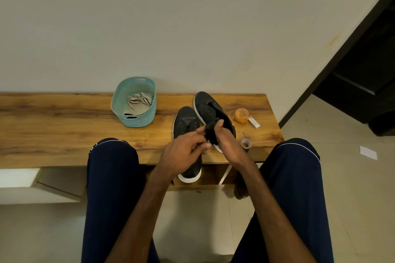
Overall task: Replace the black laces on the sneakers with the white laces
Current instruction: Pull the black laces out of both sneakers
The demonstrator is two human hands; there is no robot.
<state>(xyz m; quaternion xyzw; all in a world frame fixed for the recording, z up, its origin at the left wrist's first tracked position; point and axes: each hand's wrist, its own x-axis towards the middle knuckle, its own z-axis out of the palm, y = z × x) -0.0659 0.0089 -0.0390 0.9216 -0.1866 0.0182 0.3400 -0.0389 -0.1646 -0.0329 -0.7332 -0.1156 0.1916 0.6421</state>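
Two black sneakers with white soles lie on the wooden bench: the left sneaker points away from me, and the right sneaker sits angled beside it. Both show empty eyelets. Above them my right hand grips a bundled black lace, and my left hand pinches the same bundle from the left. White laces lie in a teal basket at the back of the bench, with a bit of black lace at its near side.
An orange lidded jar, a small white box and a small brown jar stand right of the sneakers. The bench backs onto a wall. My knees flank my arms. A dark doorway is at the right.
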